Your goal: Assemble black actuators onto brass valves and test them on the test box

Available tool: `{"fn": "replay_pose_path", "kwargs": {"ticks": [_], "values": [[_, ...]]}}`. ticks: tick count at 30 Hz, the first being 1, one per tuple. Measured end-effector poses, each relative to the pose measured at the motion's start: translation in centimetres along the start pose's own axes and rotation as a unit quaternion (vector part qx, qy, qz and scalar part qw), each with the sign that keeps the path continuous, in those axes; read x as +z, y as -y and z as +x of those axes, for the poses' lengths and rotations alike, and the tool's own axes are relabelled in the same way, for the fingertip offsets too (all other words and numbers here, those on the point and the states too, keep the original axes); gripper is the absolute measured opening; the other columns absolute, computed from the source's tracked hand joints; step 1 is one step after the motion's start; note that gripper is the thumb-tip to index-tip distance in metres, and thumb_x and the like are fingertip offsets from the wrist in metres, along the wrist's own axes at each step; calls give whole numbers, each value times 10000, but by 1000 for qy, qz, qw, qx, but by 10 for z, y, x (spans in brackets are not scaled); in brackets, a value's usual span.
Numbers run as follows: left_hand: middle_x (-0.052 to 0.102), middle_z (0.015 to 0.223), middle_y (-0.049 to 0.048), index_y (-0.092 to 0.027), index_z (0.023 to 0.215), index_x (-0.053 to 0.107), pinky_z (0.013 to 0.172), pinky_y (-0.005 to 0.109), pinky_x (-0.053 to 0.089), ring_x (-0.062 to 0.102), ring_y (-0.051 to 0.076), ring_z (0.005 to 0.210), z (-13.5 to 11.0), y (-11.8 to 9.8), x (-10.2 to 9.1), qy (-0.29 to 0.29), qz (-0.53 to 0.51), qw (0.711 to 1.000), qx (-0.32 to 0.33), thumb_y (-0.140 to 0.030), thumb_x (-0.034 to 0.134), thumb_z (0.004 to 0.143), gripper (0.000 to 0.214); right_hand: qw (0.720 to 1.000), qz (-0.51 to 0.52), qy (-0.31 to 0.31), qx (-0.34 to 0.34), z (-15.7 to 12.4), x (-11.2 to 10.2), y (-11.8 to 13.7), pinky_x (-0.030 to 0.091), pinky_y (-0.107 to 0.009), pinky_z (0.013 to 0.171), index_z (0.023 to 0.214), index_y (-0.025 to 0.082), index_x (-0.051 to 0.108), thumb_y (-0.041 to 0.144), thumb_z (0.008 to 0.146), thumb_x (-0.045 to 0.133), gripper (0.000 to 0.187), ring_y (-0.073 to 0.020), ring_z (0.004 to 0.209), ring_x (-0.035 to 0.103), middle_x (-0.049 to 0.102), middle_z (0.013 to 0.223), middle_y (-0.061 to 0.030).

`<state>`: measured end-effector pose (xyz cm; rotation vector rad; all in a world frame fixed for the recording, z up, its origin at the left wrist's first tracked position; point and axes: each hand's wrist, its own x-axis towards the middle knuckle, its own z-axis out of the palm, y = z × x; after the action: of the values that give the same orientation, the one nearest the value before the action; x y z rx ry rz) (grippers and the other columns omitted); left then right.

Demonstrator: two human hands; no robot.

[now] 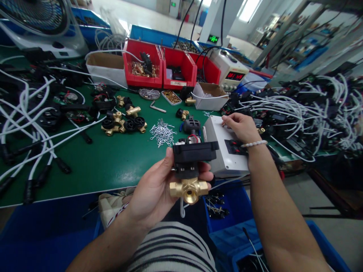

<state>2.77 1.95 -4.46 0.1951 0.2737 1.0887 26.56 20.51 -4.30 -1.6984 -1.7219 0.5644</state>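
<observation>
A green workbench (113, 162) spans the middle of the frame, its pale front edge running across the lower left. Beyond it, along the top, a glossy pale floor (138, 17) reaches a light wall with a small green lit sign (173, 4). A white pillar (212, 20) at upper center right carries another green sign (213, 39). Behind it, a window (249, 10) glows bright white. Cluttered shelving (320, 41) fills the upper right, blurred; greyish floor shows at lower right.
</observation>
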Motion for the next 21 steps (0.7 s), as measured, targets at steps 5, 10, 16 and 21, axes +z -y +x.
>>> {"fn": "replay_pose_path", "kwargs": {"ticks": [5, 10, 16, 21], "values": [[672, 1085, 135, -118, 1059, 718, 876, 323, 557, 662, 218, 1013, -1, 1, 1, -2, 20, 1000, 8, -278, 461, 982, 313, 1000, -7, 2, 18, 0, 0, 0, 350, -236, 593, 643, 120, 625, 252, 810, 660, 216, -100, 567, 467, 588, 616, -30], [597, 1260, 134, -161, 1271, 544, 842, 276, 568, 646, 216, 1049, 1, 2, 3, -100, 136, 980, 106, -293, 576, 936, 362, 1000, -9, -1, 27, -2, 0, 4, 345, -234, 589, 642, 118, 621, 220, 830, 660, 218, -97, 569, 459, 584, 619, -26], [626, 1154, 142, -119, 1253, 520, 771, 233, 560, 648, 217, 991, 5, -1, -2, -145, 193, 960, 141, -271, 734, 815, 511, 999, 20, -10, 33, 0, -1, 1, 367, -236, 611, 663, 109, 640, 199, 833, 681, 197, -97, 586, 490, 598, 637, -33], [650, 1017, 110, -99, 1188, 563, 715, 222, 560, 647, 160, 840, 8, -7, -3, -149, 186, 965, 109, -337, 753, 793, 499, 981, 125, -143, 49, 5, -13, -7, 434, -208, 657, 779, 79, 613, 148, 907, 579, 149, -61, 616, 534, 647, 804, -90]]}}
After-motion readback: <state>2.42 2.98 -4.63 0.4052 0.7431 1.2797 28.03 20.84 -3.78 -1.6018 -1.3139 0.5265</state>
